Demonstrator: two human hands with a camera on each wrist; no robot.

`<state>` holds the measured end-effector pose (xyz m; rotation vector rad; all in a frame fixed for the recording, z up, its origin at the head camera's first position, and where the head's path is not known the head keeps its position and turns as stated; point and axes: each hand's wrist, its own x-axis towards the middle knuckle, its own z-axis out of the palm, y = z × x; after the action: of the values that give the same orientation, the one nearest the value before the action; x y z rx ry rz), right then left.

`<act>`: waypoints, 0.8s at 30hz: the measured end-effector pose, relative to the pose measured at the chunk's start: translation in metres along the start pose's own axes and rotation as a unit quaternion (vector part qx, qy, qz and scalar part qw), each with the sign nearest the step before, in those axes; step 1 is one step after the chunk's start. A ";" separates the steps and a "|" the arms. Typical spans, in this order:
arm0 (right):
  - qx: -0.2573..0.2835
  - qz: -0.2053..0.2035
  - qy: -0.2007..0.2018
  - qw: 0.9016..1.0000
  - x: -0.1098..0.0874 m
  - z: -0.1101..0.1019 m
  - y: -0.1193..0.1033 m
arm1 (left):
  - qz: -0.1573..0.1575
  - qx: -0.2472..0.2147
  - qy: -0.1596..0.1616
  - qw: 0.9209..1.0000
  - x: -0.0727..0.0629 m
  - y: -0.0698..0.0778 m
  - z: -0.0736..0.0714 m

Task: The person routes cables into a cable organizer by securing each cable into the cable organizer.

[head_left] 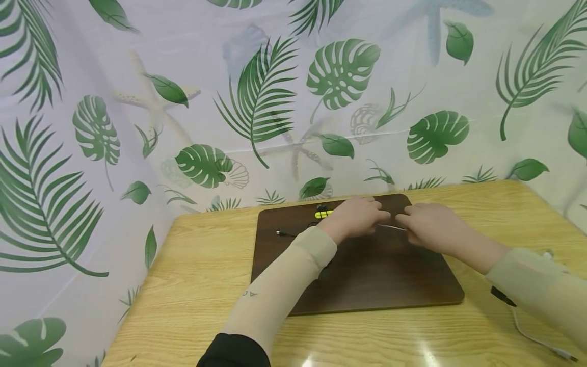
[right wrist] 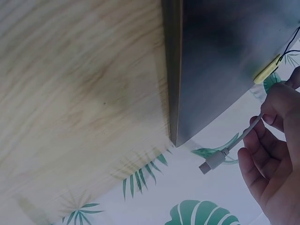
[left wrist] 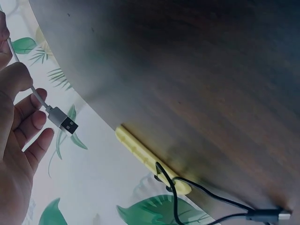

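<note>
A short white cable (head_left: 392, 227) runs between my two hands above the back of a dark brown board (head_left: 367, 275). My left hand (head_left: 362, 216) pinches one end, and its USB plug (left wrist: 63, 121) sticks out past the fingers (left wrist: 28, 124). My right hand (head_left: 424, 221) pinches the other end, where a small white connector (right wrist: 213, 161) hangs below the fingers (right wrist: 269, 140). Just left of my left hand, a yellow cable holder (head_left: 323, 214) lies at the board's far edge. A black cable (head_left: 286, 234) is clipped into one of its slots (left wrist: 161, 171).
The board lies on a light wooden table (head_left: 192, 275) against a leaf-print curtain (head_left: 275, 102). Another white cable (head_left: 532, 336) and a small black piece (head_left: 502, 296) lie on the table near my right sleeve. The black cable's plug (left wrist: 269, 215) rests on the board.
</note>
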<state>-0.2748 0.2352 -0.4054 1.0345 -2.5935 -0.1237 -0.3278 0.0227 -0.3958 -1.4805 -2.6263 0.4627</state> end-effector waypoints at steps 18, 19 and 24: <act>0.004 -0.007 -0.007 1.000 0.032 0.000 -0.017 | -0.020 0.004 0.008 1.000 -0.023 -0.024 0.011; 0.005 -0.007 -0.006 1.000 0.034 0.000 -0.019 | -0.022 0.002 0.007 1.000 -0.024 -0.025 0.011; 0.006 -0.011 0.009 1.000 0.041 0.002 -0.022 | -0.033 -0.010 0.006 0.999 -0.031 -0.031 0.014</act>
<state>-0.2892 0.1914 -0.4002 1.0648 -2.5706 -0.1034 -0.3399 -0.0213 -0.3975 -1.3930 -2.6690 0.4224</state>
